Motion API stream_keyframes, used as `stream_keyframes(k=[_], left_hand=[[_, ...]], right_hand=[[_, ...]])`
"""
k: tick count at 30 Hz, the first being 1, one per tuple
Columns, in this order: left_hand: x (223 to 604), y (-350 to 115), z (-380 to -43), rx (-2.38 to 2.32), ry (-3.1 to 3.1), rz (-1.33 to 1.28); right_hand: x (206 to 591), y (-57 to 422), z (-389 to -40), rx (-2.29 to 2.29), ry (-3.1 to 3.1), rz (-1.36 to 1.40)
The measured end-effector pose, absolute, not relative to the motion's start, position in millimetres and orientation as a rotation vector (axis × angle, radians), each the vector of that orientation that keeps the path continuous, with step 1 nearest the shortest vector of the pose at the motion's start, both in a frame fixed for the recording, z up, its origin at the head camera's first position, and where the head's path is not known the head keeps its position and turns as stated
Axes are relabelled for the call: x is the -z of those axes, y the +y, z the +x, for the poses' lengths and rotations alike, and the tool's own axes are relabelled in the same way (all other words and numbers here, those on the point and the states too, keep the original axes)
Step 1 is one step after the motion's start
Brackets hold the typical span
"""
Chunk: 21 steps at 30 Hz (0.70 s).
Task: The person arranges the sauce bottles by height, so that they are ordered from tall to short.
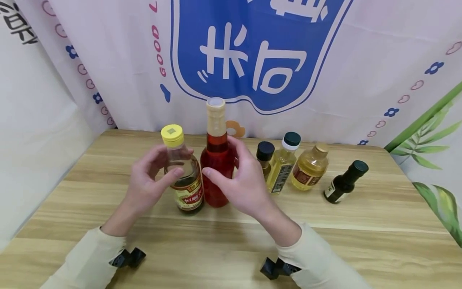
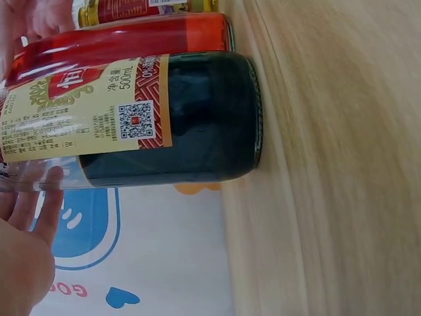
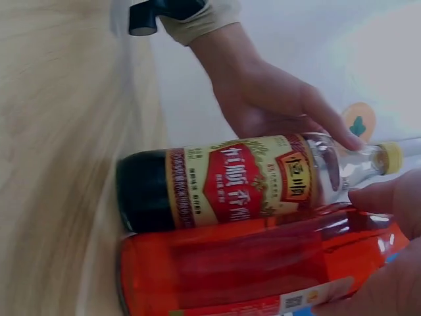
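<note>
A dark vinegar bottle [image 1: 187, 196] with a yellow cap and a cream-and-red label stands upright on the table. My left hand [image 1: 148, 182] holds its upper part, thumb in front and fingers around the far side. Close against it on the right is a taller red-liquid bottle [image 1: 216, 190] with a pale neck wrap. My right hand [image 1: 249, 184] grips that one from its right side, the thumb across its front. Both bases rest on the wood, as the vinegar bottle [image 2: 210, 118] shows in the left wrist view. Some fingertips are hidden behind the glass.
Right of the red bottle stand a black-capped bottle [image 1: 265, 156], a green-capped oil bottle [image 1: 279, 168], a round yellow-liquid bottle [image 1: 310, 168] and a small dark bottle [image 1: 343, 184]. A printed curtain [image 1: 137, 80] hangs along the back edge of the wooden table [image 1: 202, 249].
</note>
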State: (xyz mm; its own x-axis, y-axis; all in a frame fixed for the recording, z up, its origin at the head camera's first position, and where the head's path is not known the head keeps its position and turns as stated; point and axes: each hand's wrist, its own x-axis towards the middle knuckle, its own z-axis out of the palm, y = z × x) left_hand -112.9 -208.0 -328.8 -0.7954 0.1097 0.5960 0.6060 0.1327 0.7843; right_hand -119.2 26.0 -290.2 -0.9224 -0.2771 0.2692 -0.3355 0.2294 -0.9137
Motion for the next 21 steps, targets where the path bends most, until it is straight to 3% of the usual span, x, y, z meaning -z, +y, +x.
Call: stream_keyframes(k=[21], left_hand=[[324.7, -209.0, -111.8, 1.611, -2.079, -0.697]], right_hand=[[310.9, 21.0, -122.3, -1.791, -2.532, 0.455]])
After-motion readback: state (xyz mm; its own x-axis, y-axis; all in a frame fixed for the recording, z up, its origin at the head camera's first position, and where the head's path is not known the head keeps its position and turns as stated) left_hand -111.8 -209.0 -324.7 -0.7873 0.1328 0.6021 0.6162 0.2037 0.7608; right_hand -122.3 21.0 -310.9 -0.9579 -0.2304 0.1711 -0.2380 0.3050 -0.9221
